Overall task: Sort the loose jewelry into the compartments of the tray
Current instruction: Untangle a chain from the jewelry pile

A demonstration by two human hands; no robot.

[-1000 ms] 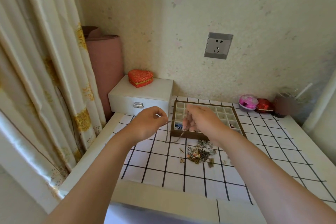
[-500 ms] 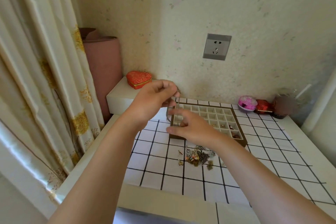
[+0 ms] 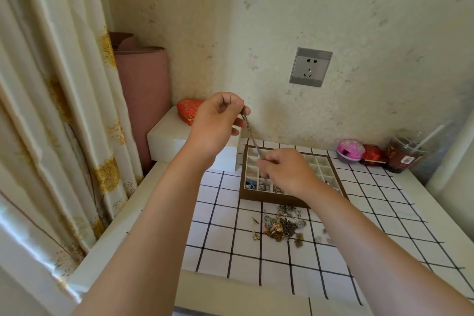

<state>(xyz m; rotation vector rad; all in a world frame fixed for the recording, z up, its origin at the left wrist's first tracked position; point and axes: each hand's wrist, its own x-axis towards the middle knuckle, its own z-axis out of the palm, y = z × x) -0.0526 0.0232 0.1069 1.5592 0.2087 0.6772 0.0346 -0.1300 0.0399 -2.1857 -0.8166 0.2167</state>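
Note:
A thin metal chain (image 3: 251, 133) is stretched between my two hands above the tray. My left hand (image 3: 218, 120) pinches its upper end, raised over the tray's left back corner. My right hand (image 3: 284, 169) pinches the lower end just above the left compartments. The brown tray (image 3: 325, 159) has many small white compartments; the front-left ones hold small pieces. A pile of loose jewelry (image 3: 280, 226) lies on the checked cloth in front of the tray.
A white drawer box (image 3: 166, 136) with a red heart-shaped box (image 3: 188, 110) stands left of the tray. At the back right sit a pink round case (image 3: 350, 150), a red box (image 3: 372, 154) and a plastic cup (image 3: 407, 154). A curtain hangs at left.
My left hand has risen with the chain's upper end, drawing the chain taut. My right hand has moved over the tray's left compartments, holding the lower end.

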